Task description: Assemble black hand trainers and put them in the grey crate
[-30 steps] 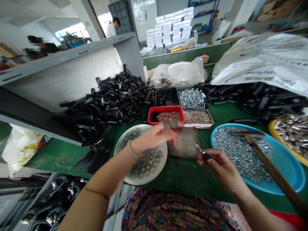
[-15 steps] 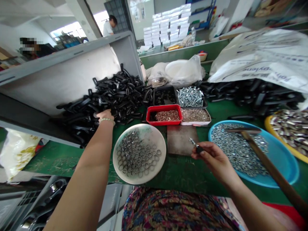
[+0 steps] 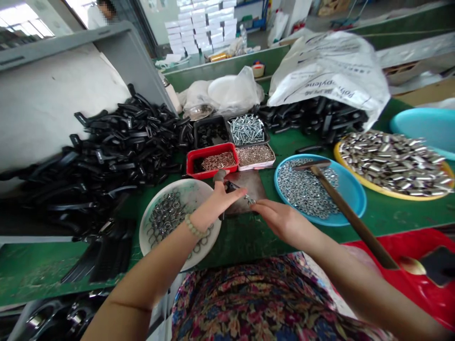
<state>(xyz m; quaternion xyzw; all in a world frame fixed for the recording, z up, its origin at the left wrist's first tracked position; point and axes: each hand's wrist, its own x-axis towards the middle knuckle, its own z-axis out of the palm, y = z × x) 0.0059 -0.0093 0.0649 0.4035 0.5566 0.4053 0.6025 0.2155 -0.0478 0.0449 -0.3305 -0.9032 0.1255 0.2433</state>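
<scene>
Above a flat metal plate (image 3: 261, 182), my two hands are close together. My left hand (image 3: 222, 196), with a bead bracelet at the wrist, is closed around a black plastic handle (image 3: 232, 186). My right hand (image 3: 279, 219) pinches a small silvery bolt (image 3: 250, 200) at the handle's near end; whether it is inside the handle I cannot tell. A white bowl of metal rings (image 3: 167, 213) lies under my left wrist. To the right is a blue basin (image 3: 350, 208) of small metal nuts, with a hammer (image 3: 341, 203) resting across it.
A big heap of black handles (image 3: 117, 142) spills from a grey crate (image 3: 147, 66) on the left. Behind the plate stand a red tray (image 3: 212, 174) of copper-coloured pins, a tray of bolts (image 3: 247, 129) and a white tray (image 3: 256, 156). A yellow basin (image 3: 391, 192) holds metal sleeves.
My left hand has come from the heap of black handles to the plate, bringing a handle. My right hand has moved in to meet it. The view has turned to the right.
</scene>
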